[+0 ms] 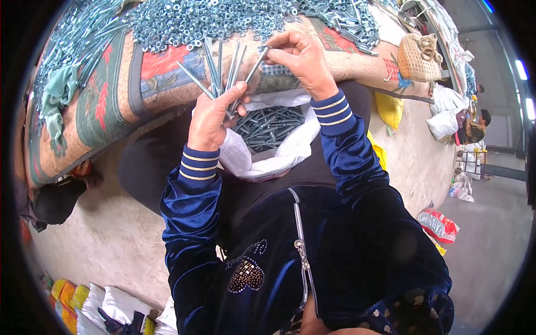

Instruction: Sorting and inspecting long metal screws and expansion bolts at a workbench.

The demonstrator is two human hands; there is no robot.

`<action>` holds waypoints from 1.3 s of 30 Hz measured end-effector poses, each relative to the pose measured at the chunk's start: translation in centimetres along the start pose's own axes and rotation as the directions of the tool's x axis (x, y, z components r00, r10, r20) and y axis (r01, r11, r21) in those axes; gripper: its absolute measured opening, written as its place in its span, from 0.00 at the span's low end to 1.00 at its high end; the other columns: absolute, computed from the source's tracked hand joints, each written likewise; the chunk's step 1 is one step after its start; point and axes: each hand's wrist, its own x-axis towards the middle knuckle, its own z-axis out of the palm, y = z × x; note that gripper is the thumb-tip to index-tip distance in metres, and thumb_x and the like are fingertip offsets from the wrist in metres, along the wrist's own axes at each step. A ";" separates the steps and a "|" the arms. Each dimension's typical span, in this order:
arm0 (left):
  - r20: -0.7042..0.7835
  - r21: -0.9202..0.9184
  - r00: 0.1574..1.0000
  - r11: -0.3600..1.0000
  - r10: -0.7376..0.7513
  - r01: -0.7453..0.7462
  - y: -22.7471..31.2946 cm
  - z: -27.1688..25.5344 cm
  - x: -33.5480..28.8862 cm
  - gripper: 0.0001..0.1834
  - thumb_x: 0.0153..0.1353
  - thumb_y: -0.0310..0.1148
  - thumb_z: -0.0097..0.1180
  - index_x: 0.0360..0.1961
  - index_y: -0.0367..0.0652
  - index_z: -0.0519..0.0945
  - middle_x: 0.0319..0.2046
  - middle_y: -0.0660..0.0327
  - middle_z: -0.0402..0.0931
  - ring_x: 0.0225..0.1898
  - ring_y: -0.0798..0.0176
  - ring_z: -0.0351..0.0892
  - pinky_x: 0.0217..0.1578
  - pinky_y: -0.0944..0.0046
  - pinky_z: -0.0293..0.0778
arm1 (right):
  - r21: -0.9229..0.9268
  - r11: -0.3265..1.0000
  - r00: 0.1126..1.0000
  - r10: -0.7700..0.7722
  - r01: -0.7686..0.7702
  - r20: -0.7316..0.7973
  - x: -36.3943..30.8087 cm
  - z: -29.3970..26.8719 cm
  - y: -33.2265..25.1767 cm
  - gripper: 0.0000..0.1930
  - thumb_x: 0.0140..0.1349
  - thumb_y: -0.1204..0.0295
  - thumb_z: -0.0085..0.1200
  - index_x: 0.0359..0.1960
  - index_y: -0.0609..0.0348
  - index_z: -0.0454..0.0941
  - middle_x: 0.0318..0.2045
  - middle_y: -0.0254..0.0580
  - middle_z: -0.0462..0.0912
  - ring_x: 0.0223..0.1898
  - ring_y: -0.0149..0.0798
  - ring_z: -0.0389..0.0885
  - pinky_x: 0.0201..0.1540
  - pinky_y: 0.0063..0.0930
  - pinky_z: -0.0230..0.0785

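Observation:
In my left hand point(215, 116) is a bundle of long, thin metal rods point(214, 67), fanned out and pointing up and away. One metal rod point(255, 66) leans to the right from its thumb and finger. My right hand point(301, 60) pinches the top end of that rod; whether a nut sits between the fingertips is hidden. Beyond both hands, a wide heap of loose metal nuts point(206, 25) lies on the patterned cloth point(167, 75). Below them, an open white sack point(279, 162) between my legs holds many metal rods or bolts point(268, 127).
More long rods point(95, 36) are piled at the far left, beside a pale green cloth point(58, 92). Shorter metal pieces point(352, 25) lie at the far right. A beige knitted pouch point(420, 57) rests on the table's right end. Filled bags point(120, 304) stand on the floor behind.

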 end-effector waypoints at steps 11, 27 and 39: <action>-0.019 -0.112 1.000 0.994 -0.019 0.017 -0.2 -0.6 0.1 0.11 0.56 0.37 0.62 0.36 0.44 0.77 0.24 0.65 0.77 0.20 0.74 0.74 0.15 0.78 0.56 | -0.595 0.642 0.858 -0.482 0.483 0.176 0.4 0.4 -0.8 0.09 0.56 0.77 0.57 0.39 0.59 0.79 0.38 0.38 0.82 0.41 0.33 0.81 0.46 0.25 0.72; -0.193 -0.209 0.966 0.955 0.170 -0.210 0.5 -0.6 0.0 0.09 0.56 0.34 0.61 0.36 0.44 0.76 0.24 0.63 0.77 0.20 0.74 0.74 0.13 0.79 0.56 | -0.847 0.138 0.775 -0.499 0.514 0.388 6.4 3.5 4.0 0.08 0.52 0.68 0.56 0.33 0.54 0.80 0.35 0.37 0.80 0.39 0.43 0.78 0.40 0.33 0.71; -0.096 -0.146 0.993 0.986 0.067 -0.080 0.1 -0.6 0.2 0.10 0.56 0.36 0.61 0.35 0.43 0.77 0.25 0.62 0.78 0.20 0.74 0.75 0.13 0.79 0.56 | -0.442 0.869 0.965 -0.262 0.223 -0.029 5.2 -0.4 2.9 0.08 0.54 0.73 0.59 0.35 0.60 0.83 0.30 0.37 0.84 0.31 0.30 0.81 0.37 0.22 0.73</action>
